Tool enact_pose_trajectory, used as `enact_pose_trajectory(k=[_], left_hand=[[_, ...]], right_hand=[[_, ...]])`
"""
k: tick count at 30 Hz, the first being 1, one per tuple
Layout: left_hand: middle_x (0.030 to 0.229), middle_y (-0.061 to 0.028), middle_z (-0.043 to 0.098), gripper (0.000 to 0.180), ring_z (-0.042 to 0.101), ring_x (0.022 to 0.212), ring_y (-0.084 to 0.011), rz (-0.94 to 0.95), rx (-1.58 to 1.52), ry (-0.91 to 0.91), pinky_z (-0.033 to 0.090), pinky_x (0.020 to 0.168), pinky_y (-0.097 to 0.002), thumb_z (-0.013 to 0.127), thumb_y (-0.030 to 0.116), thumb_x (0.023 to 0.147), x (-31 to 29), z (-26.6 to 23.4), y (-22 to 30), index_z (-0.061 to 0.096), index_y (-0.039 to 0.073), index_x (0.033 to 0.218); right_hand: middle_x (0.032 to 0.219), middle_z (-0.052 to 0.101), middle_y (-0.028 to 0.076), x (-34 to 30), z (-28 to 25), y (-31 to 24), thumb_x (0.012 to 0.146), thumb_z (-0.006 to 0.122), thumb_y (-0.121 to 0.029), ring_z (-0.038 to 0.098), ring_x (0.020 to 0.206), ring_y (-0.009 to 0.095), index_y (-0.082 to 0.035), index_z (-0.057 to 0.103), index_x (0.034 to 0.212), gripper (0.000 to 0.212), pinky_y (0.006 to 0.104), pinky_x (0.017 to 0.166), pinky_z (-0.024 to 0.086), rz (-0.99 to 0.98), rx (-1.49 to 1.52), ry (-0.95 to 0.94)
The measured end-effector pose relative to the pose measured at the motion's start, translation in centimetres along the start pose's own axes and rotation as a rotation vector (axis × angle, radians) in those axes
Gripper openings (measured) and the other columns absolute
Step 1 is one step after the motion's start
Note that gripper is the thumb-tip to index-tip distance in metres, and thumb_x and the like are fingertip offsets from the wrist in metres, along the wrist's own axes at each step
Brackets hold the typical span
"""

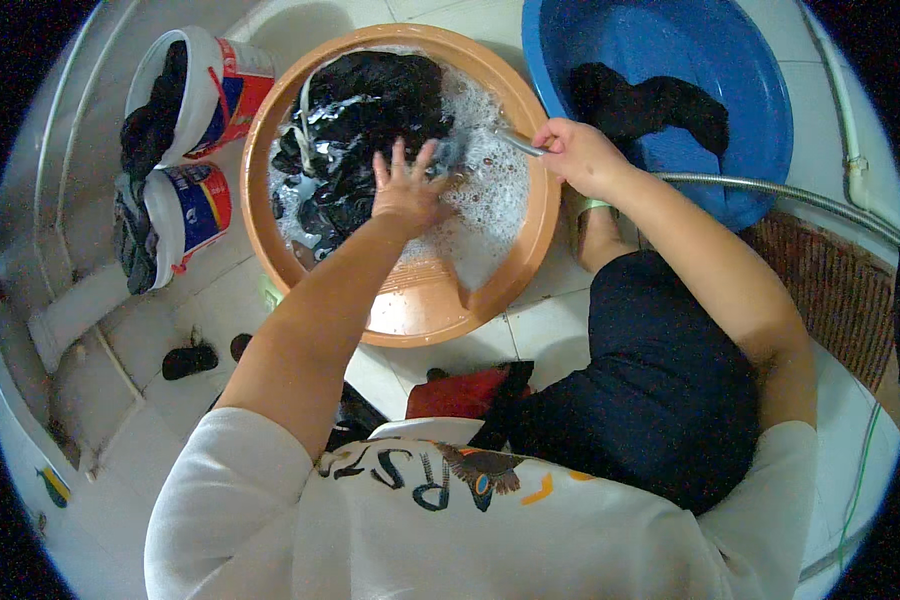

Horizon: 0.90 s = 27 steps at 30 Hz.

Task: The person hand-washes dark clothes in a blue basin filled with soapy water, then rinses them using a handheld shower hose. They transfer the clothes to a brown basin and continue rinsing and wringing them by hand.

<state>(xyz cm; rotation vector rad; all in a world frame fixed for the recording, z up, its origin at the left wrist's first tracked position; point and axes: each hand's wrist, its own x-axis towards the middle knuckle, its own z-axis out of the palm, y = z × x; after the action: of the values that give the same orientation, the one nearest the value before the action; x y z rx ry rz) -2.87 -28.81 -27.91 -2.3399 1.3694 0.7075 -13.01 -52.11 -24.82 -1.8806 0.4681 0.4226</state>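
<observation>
An orange washbasin (400,38) holds sudsy water and soaked black clothes (370,110) with a pale cord lying across them. Fingers spread, my left hand (406,190) rests over the near right part of the clothes; its right edge is blurred. My right hand (582,158), at the basin's right rim, is closed round the end of a metal shower hose (523,142). The hose end points left over the foam (485,190). Behind my right forearm the ribbed hose runs off to the right.
A blue tub (670,35) at the far right holds a dark wet cloth (660,105). At left stand a larger bucket (240,90) and a smaller bucket (195,205), dark cloths over their rims. A brown slatted mat (820,280) and a pipe (850,130) lie right.
</observation>
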Motion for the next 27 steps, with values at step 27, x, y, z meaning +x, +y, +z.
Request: enact_pose_trajectory(k=[27], left_hand=[[0.108,-0.015,0.052,0.039,0.048,0.1,-0.0325,0.06,-0.445,0.687,0.041,0.082,-0.0411,0.059,0.039,0.071,-0.8,-2.4,-6.1,0.056,0.015,0.101]], right_hand=[[0.067,0.052,0.004,-0.3,1.1,0.6,0.072,0.055,-0.005,0.05,0.056,0.011,0.0,0.051,0.09,0.019,0.0232,0.05,0.042,0.063,0.126,-0.189]])
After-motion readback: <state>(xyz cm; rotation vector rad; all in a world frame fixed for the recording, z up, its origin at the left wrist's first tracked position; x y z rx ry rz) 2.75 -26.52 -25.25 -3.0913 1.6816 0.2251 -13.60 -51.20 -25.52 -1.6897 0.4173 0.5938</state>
